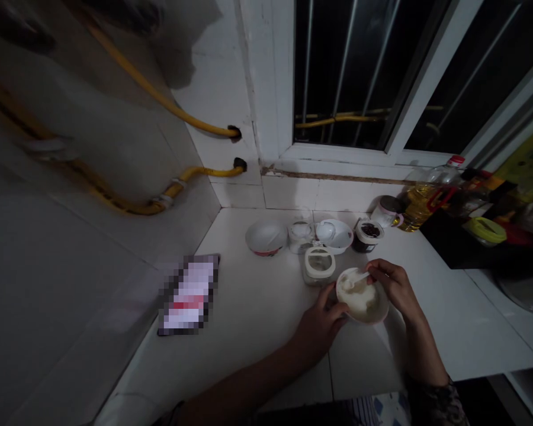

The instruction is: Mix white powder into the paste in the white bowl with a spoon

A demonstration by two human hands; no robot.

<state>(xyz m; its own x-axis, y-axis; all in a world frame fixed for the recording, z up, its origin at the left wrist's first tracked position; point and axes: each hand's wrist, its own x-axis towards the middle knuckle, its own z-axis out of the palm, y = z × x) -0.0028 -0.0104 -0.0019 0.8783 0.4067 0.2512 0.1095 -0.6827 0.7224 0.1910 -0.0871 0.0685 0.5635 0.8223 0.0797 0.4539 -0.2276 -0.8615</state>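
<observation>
A white bowl (pixel 384 310) with pale, whitish contents (pixel 362 299) is tilted above the counter. My left hand (pixel 322 319) grips its left rim, thumb on the near side and fingers at the far side. My right hand (pixel 393 284) pinches the handle of a small white spoon (pixel 356 280), whose tip rests in the pale contents. Just beyond the bowl stands a clear square jar (pixel 318 273) with a white-framed lid. Whether the bowl's base touches the counter is hidden from me.
Behind are a bowl (pixel 253 239), a clear container (pixel 299 244), another white bowl (pixel 347 238), a jar of dark contents (pixel 368 242) and a mug (pixel 386 216). An oil bottle (pixel 420 198) stands right. A pixelated phone (pixel 189 296) lies left. Yellow pipes (pixel 160 204) run along the wall.
</observation>
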